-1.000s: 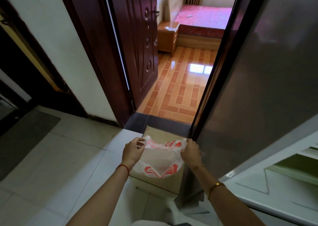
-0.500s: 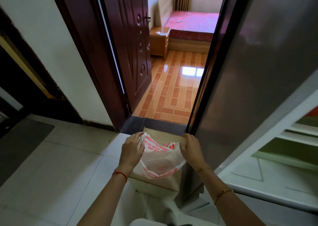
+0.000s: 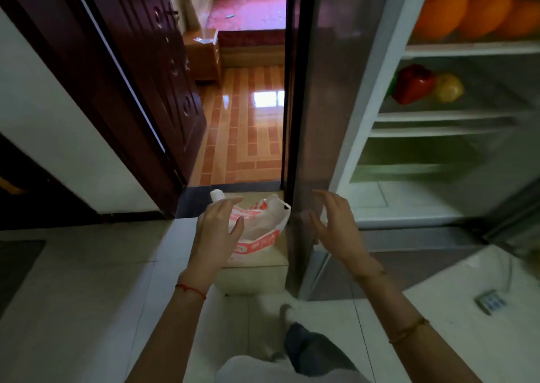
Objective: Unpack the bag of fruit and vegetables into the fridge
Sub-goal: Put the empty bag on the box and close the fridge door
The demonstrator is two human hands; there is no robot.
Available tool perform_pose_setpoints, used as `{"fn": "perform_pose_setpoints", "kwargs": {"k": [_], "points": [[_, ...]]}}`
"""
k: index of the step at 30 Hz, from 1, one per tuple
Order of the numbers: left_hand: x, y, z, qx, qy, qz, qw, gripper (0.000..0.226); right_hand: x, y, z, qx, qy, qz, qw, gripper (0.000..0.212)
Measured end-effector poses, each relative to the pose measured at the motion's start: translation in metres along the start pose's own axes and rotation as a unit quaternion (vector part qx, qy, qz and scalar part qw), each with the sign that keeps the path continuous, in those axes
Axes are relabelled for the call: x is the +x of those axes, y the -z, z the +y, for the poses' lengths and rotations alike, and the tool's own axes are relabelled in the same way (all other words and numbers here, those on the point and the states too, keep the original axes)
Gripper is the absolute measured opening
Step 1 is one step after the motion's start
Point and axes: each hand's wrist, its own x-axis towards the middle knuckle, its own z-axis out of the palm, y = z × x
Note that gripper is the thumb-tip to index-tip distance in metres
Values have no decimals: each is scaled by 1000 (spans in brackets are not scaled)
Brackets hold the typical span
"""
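Observation:
A white plastic bag with red print (image 3: 263,228) lies on a low beige box (image 3: 254,271) beside the fridge's left wall. My left hand (image 3: 217,230) hovers in front of the bag with fingers spread, holding nothing. My right hand (image 3: 336,222) is raised in front of the fridge's side panel, fingers apart and empty. The fridge (image 3: 362,84) stands open on the right. Several oranges (image 3: 467,11) sit on its top shelf. A red pepper (image 3: 413,83) and a yellow pepper (image 3: 448,87) lie on the shelf below.
A dark wooden door (image 3: 152,70) stands open onto a room with an orange tiled floor (image 3: 242,137). Two lower fridge shelves (image 3: 423,152) show nothing on them. The fridge door's inner side (image 3: 479,304) reaches in at the lower right. My foot (image 3: 289,312) is below the box.
Both hands have let go of the bag and lifted away from it. The bag has settled on the box. The view has swung right, showing the fridge shelves.

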Motion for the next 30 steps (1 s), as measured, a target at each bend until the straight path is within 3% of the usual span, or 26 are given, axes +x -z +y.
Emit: {"fn": "perform_pose_setpoints", "kwargs": {"k": [6,18,30], "points": [[-33,2,59,-20,-52,-16,998,29,-75,48,13,-27,-18,27,999,46],[-90,-43,181,-39,-173,-117,977,37,-218,145,55,-49,-122,109,985,47],[-184,-121,364,-111,-226,-170,953,37,-378,278,144,-77,-216,175,957,47]]}}
